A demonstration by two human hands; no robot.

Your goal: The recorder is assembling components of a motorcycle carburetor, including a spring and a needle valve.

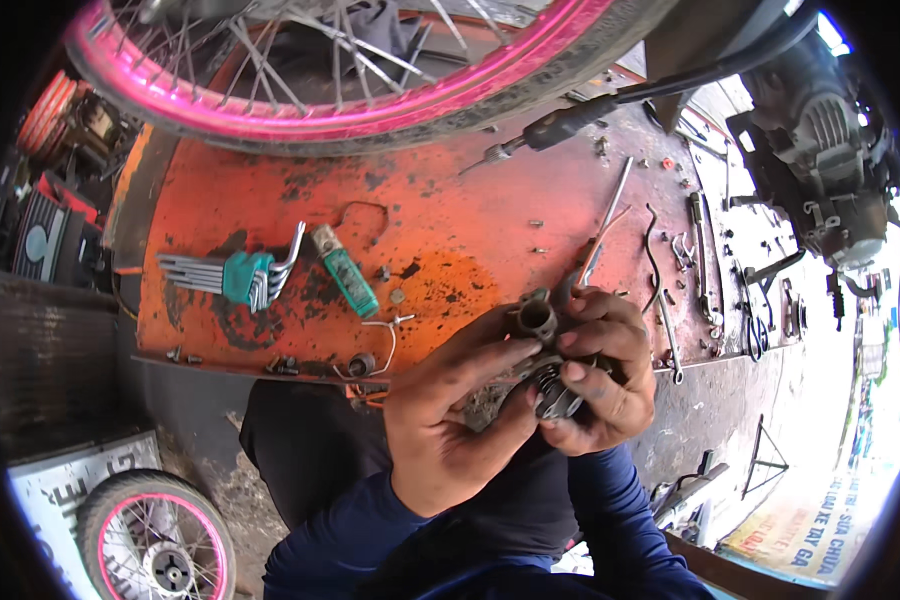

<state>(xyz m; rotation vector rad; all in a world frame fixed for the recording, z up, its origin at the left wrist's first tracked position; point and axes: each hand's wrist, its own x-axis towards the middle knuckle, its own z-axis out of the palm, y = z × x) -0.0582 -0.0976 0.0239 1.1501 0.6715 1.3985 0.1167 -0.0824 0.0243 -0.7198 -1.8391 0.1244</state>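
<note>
From my end of the feed I have both hands closed on one metal part (536, 318), held above the bench's near edge, in front of the lap. My left hand (440, 405) grips it from the left with fingers and thumb; my right hand (615, 375) wraps its other side, fingers curled round. The part's round mouth faces up, and a coil spring (547, 379) shows between the thumbs.

Beyond my grip spreads the worn orange bench (450, 215). Left of the hands lie the hex keys (246, 278), with a green case (346, 272) just beside them. Tools and small hardware are scattered to the right. A pink-rimmed wheel (300, 130) overhangs the far side; an engine (825, 150) hangs at upper right.
</note>
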